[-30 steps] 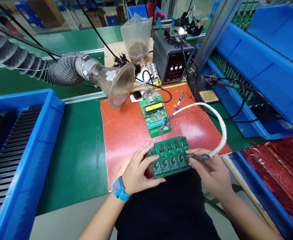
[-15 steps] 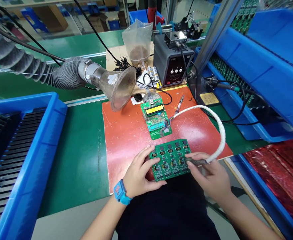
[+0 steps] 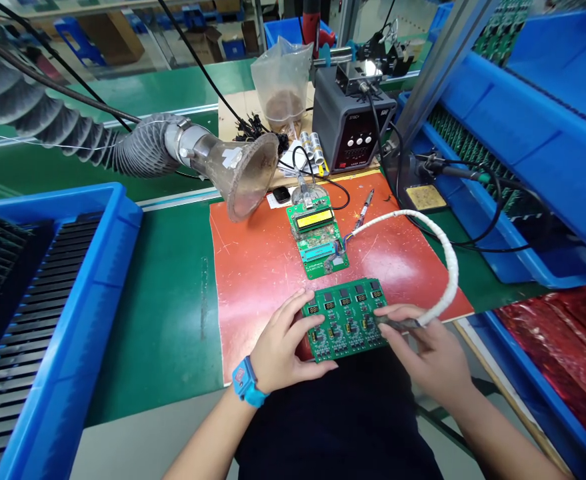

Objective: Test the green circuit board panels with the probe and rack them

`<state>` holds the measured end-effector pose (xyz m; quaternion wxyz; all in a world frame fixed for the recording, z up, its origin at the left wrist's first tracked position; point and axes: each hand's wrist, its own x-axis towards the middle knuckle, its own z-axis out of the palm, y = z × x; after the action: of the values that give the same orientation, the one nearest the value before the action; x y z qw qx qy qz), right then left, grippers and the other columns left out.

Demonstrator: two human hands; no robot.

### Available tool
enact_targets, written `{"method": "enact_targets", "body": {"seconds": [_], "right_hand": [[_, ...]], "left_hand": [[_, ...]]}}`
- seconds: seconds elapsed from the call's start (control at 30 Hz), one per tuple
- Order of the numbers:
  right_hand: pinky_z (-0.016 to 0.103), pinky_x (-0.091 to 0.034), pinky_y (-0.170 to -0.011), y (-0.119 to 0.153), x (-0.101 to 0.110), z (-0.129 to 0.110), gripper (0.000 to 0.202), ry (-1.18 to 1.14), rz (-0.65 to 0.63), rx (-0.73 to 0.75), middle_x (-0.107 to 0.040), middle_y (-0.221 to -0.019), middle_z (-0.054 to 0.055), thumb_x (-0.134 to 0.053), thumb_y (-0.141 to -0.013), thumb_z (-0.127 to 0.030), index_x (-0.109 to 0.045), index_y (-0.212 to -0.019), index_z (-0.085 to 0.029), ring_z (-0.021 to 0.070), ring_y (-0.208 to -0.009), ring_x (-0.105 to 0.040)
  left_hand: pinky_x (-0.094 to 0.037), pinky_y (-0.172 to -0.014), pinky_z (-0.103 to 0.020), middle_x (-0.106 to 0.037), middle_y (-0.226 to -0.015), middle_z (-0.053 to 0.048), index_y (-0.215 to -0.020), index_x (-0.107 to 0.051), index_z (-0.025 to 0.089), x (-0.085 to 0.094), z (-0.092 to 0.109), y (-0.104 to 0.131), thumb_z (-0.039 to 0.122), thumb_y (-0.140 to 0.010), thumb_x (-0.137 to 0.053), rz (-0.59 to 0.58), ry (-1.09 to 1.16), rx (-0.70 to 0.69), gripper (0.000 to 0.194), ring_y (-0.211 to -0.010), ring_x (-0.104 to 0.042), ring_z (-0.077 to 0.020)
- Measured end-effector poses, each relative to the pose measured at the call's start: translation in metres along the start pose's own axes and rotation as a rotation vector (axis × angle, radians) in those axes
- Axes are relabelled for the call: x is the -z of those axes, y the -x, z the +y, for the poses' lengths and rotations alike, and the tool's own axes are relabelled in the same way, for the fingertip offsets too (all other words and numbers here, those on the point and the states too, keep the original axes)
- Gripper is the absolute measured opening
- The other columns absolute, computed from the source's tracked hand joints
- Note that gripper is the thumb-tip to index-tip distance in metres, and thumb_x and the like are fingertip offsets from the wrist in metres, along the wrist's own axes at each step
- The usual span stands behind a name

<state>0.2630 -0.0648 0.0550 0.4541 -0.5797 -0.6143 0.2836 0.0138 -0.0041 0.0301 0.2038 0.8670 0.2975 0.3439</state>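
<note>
Left fingers (image 3: 309, 324): half-spread, gripping board (image 3: 345, 321) left end. Right fingers (image 3: 395, 311): pinched round probe (image 3: 405, 324). Advisable: board braced, probe steady, cable (image 3: 453, 270) slack.

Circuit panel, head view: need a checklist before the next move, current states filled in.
1. Circuit panel held: ok, left hand grips its left end.
2. Dark handle in hand: ok, right hand pinches it at the panel's right side.
3. Handle tip seated on the panel: cannot tell, hidden at the right hand.
4. White-sleeved cable clear of the panel's face: ok, it arcs around to the right.
5. Display on the tester board lit: ok, glowing yellow.
6. Display readout: cannot tell, no legible text.
</note>
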Motion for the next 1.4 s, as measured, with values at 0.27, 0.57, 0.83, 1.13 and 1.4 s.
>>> {"method": "enact_targets", "body": {"seconds": [0.27,0.57,0.83,1.13,1.4], "right_hand": [[0.025,-0.058,-0.059,0.0052,-0.0096,0.0026,0.012,-0.038,0.133,-0.079,-0.071,-0.095,0.005,-0.064,-0.089,-0.021,-0.055,-0.096,-0.025,0.0170,-0.073,-0.068],[0.027,-0.061,-0.070,0.0060,-0.0026,0.0049,0.013,-0.048,0.060,-0.062,-0.071,-0.101,0.006,-0.063,-0.091,-0.021,-0.057,-0.102,-0.024,0.0188,-0.087,-0.070],[0.027,-0.062,-0.071,0.0036,-0.0011,0.0022,0.012,-0.042,0.037,-0.071,-0.072,-0.101,0.006,-0.062,-0.091,-0.023,-0.058,-0.103,-0.025,0.0203,-0.089,-0.071],[0.026,-0.062,-0.071,0.0031,-0.0002,0.0018,0.012,-0.066,0.030,-0.095,-0.072,-0.101,0.006,-0.063,-0.092,-0.024,-0.058,-0.102,-0.025,0.0195,-0.089,-0.070],[0.027,-0.062,-0.068,0.0018,0.0000,-0.0011,0.012,-0.053,0.035,-0.089,-0.072,-0.100,0.007,-0.063,-0.091,-0.025,-0.058,-0.102,-0.024,0.0205,-0.087,-0.071]], "left_hand": [[-0.048,-0.101,-0.057,-0.045,-0.139,-0.021,-0.126,-0.049,0.017,-0.0008,0.0002,0.0014,0.051,-0.074,-0.075,-0.004,-0.023,0.003,0.067,-0.134,-0.043,-0.0383],[-0.049,-0.100,-0.058,-0.046,-0.139,-0.020,-0.127,-0.048,0.019,-0.0006,0.0000,0.0021,0.049,-0.075,-0.075,-0.003,-0.020,0.013,0.067,-0.133,-0.045,-0.0378],[-0.049,-0.101,-0.056,-0.046,-0.140,-0.021,-0.128,-0.048,0.018,-0.0004,0.0015,0.0018,0.047,-0.073,-0.077,-0.003,-0.025,0.014,0.069,-0.134,-0.044,-0.0376],[-0.049,-0.101,-0.057,-0.047,-0.140,-0.021,-0.128,-0.048,0.018,-0.0013,0.0014,0.0019,0.048,-0.074,-0.076,-0.002,-0.035,0.013,0.068,-0.135,-0.043,-0.0378],[-0.047,-0.102,-0.057,-0.049,-0.140,-0.022,-0.127,-0.049,0.016,-0.0007,0.0020,0.0025,0.047,-0.073,-0.076,0.014,-0.051,0.001,0.068,-0.135,-0.044,-0.0376]]}}
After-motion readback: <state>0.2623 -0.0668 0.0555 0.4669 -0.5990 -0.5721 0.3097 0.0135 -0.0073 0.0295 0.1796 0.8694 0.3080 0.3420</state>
